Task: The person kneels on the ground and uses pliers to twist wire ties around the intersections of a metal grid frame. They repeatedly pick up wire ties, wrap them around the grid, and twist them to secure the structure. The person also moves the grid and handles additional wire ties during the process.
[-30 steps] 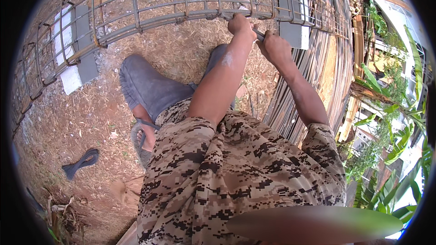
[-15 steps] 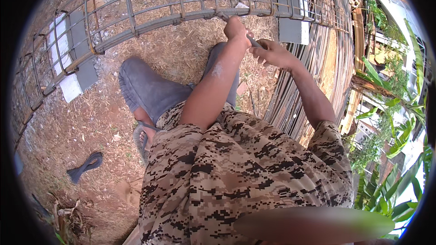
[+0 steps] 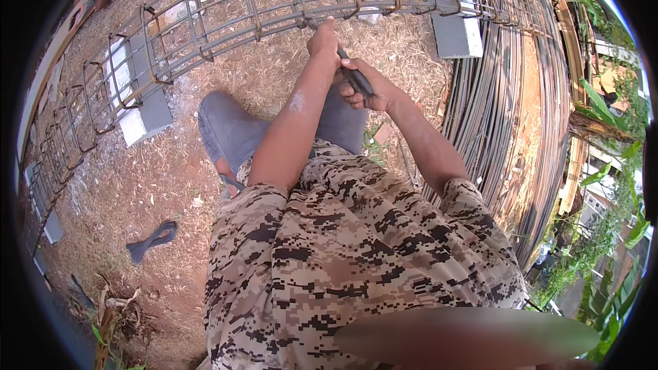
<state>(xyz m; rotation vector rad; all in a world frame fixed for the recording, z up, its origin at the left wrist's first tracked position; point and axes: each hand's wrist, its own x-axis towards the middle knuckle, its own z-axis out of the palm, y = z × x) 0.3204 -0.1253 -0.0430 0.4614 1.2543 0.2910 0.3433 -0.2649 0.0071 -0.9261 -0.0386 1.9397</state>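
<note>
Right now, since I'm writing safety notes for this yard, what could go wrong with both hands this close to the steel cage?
1. The left hand sits against the steel cage while the right hand grips a dark tool close behind it; a slip might pinch or cut bare fingers.
2. The rods stacked at the right lie close to the right arm, so a sideways move could scrape it.
3. The feet look lightly shod on loose ground, and a sandal lies off.

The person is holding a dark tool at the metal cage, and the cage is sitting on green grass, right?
Not quite. The head view shows the right hand gripping the dark tool at the metal cage, left hand beside it, but the cage lies on reddish dirt with dry straw, not green grass.
</note>
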